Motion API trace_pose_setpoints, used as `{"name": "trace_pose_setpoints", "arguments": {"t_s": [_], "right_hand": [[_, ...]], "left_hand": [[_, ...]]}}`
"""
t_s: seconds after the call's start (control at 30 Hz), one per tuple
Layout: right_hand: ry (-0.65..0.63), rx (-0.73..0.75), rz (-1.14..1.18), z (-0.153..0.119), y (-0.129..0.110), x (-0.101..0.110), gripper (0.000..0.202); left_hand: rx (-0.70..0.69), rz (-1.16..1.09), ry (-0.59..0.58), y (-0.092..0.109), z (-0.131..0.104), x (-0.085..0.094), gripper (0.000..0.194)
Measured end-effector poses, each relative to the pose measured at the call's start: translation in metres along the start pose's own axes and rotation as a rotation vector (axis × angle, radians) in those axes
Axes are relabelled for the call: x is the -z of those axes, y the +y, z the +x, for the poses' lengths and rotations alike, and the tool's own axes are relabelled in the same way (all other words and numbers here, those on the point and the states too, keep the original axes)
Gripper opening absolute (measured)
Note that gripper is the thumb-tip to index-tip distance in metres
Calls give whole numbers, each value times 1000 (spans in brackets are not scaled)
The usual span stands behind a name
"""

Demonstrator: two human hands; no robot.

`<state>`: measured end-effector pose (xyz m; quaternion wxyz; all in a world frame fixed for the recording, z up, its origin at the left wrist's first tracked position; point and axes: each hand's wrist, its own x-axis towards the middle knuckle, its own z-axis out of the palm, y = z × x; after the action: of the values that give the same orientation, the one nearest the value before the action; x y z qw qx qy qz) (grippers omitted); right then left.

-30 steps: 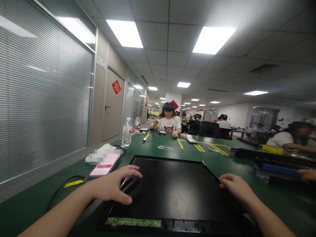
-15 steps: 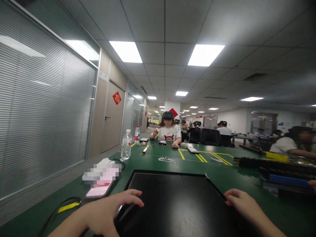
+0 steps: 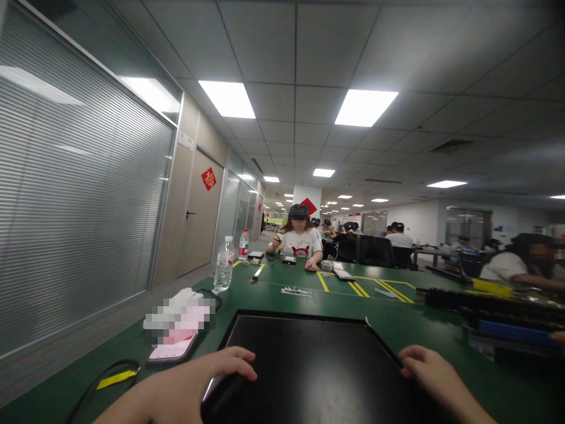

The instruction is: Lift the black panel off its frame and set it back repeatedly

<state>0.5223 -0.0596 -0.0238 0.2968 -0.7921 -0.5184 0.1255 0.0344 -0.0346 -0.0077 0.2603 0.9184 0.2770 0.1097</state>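
Observation:
A large black flat panel (image 3: 309, 365), resembling a monitor screen in a thin frame, lies before me on the green table. My left hand (image 3: 212, 377) is at its left edge, fingers curved over the dark surface and thumb mostly out of sight below. At the right edge, my right hand (image 3: 426, 371) has its fingertips bent together against the frame. The underside of the panel is hidden. Left of it, a phone (image 3: 170, 352) with a lit pinkish screen lies beside a blurred white object (image 3: 170, 306).
A clear water bottle (image 3: 224, 265) stands beyond the panel, near a red-capped bottle (image 3: 243, 244). Small pale scraps (image 3: 296, 291) lie ahead. A person (image 3: 300, 238) sits opposite. Dark parts and a blue strip (image 3: 514, 333) occupy the right side. A black cord with a yellow tag (image 3: 117, 378) lies left.
The view has tilted slightly upward, so the table and panel sit a little lower. Both hands stay at the panel's edges, with the left hand slightly lower in view.

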Motion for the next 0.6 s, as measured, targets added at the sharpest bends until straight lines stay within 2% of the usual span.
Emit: {"name": "trace_pose_setpoints", "arguments": {"t_s": [0.3,0.6], "right_hand": [[22,22,-12,6,-2,0,27],[28,14,-11,-1,-4,0,26]], "left_hand": [[27,-15,9,7,0,4,81],[66,-25,53,8,-1,1,78]]}}
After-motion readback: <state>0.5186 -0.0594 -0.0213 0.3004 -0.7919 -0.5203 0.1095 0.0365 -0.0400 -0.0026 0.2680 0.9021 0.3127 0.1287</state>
